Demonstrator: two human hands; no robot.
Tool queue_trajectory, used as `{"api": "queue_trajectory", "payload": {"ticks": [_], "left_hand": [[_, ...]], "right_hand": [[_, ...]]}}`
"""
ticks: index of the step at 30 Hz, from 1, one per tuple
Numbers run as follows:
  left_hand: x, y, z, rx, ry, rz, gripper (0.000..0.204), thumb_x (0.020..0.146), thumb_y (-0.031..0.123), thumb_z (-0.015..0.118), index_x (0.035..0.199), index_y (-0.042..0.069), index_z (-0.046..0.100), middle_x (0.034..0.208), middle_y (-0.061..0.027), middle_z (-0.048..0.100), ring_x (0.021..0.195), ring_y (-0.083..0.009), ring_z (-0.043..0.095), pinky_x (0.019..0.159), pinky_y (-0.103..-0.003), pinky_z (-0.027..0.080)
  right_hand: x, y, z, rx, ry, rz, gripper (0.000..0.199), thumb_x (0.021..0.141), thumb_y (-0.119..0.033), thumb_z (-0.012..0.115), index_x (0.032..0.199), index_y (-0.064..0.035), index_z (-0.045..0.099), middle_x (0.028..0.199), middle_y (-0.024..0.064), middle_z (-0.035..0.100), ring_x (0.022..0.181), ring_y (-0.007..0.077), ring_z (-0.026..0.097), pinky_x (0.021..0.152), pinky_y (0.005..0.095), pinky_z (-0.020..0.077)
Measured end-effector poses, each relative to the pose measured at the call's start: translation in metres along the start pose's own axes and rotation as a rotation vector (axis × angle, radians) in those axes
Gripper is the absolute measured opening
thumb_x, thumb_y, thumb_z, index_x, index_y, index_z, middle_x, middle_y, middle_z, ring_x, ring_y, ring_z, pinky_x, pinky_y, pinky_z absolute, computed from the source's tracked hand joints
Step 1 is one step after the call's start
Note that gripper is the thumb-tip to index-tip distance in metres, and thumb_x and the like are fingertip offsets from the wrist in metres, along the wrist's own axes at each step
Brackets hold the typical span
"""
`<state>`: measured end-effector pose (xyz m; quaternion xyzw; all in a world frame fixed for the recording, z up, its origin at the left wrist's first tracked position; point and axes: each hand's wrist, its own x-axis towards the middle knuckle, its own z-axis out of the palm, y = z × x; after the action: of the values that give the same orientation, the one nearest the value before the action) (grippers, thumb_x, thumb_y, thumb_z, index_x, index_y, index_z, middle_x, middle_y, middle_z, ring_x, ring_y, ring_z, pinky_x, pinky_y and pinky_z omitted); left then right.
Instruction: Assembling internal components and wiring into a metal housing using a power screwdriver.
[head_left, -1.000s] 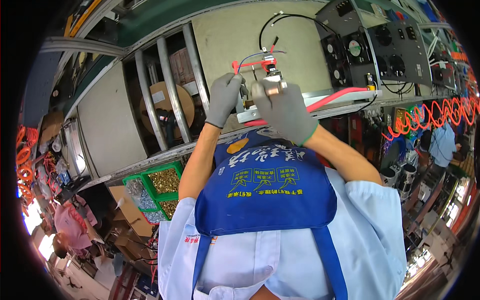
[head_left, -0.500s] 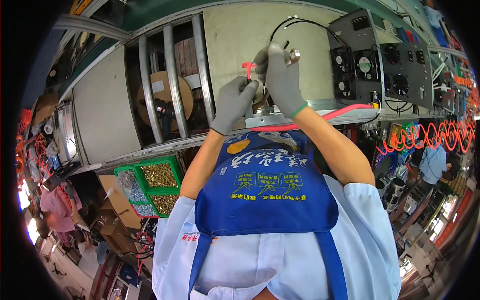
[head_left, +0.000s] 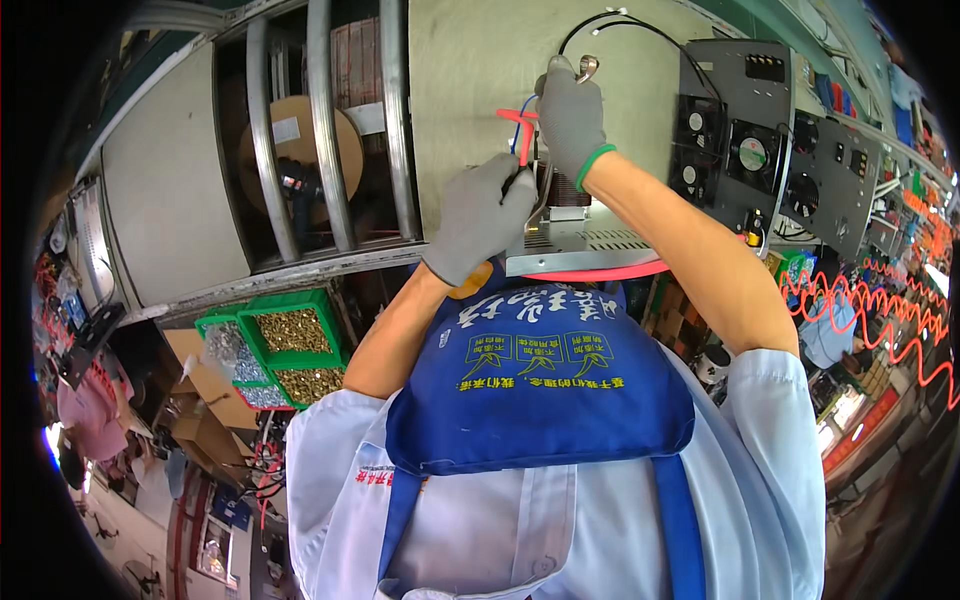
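Observation:
Both my hands wear grey gloves above a slotted metal chassis (head_left: 590, 258) on the bench. My left hand (head_left: 482, 215) is closed, thumb and fingers pinching a dark piece just below a red T-shaped sleeved part (head_left: 524, 128). Farther out, my right hand (head_left: 576, 122) is closed too. From its fingertips sticks a shiny metal ring end that looks like a spanner (head_left: 588, 68). A thin blue wire runs beside the red part. Between the hands, a dark ribbed coil-like block (head_left: 568, 188) stands on the chassis, partly hidden by my right wrist.
Dark panels with fans (head_left: 752, 152) stand to the right, with black cables (head_left: 640, 20) arching over the bench. Metal rollers (head_left: 330, 120) lie to the left. A green bin (head_left: 297, 345) of small fasteners sits nearer me. Red coiled hoses (head_left: 850, 300) hang at right.
The view has shifted. My right hand has moved farther out from my left, uncovering the ribbed block and the slotted chassis. My left hand keeps its pinch below the red part.

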<state>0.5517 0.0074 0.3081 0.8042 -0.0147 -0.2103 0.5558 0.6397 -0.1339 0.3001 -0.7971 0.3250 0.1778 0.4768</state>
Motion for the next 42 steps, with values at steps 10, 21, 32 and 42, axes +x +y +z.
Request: {"api": "queue_trajectory", "payload": {"ticks": [10,21,32,42], "left_hand": [[0.000,0.003,-0.001,0.020,-0.015,0.001,0.029,0.092,0.025,0.057,0.091,-0.003,0.066,0.068,-0.0192,0.063,0.062,-0.0267,0.064,0.062,-0.039,0.047],[-0.005,0.006,0.001,-0.060,0.019,-0.006,0.036,0.096,0.027,0.051,0.091,-0.004,0.067,0.070,-0.0116,0.067,0.065,-0.0178,0.064,0.065,-0.034,0.050],[-0.003,0.002,0.007,-0.051,-0.002,0.070,0.036,0.097,0.028,0.051,0.092,-0.003,0.068,0.068,-0.0113,0.067,0.061,-0.0168,0.063,0.060,-0.032,0.049],[-0.005,0.008,0.001,0.062,-0.039,0.006,0.038,0.091,0.033,0.059,0.096,-0.003,0.069,0.076,-0.0127,0.069,0.069,-0.0176,0.065,0.066,-0.033,0.051]], "right_hand": [[0.051,0.051,0.012,-1.227,-0.116,-0.686,0.011,0.084,-0.004,0.066,0.092,-0.0027,0.059,0.078,0.0117,0.065,0.071,0.0227,0.070,0.055,0.0357,0.0520],[-0.050,-0.010,-0.039,0.893,-0.167,-0.042,0.044,0.101,-0.043,0.044,0.066,-0.0157,0.040,0.048,-0.0014,0.029,0.036,0.0125,0.022,0.036,0.0307,0.0165],[-0.043,-0.021,-0.015,0.823,-0.102,-0.125,0.036,0.095,-0.036,0.056,0.069,-0.0144,0.045,0.050,-0.0032,0.036,0.038,0.0113,0.030,0.039,0.0304,0.0216],[0.011,0.013,0.000,0.644,0.129,-0.052,0.029,0.092,-0.032,0.053,0.070,-0.0141,0.048,0.055,-0.0011,0.039,0.046,0.0158,0.034,0.046,0.0352,0.0276]]}}
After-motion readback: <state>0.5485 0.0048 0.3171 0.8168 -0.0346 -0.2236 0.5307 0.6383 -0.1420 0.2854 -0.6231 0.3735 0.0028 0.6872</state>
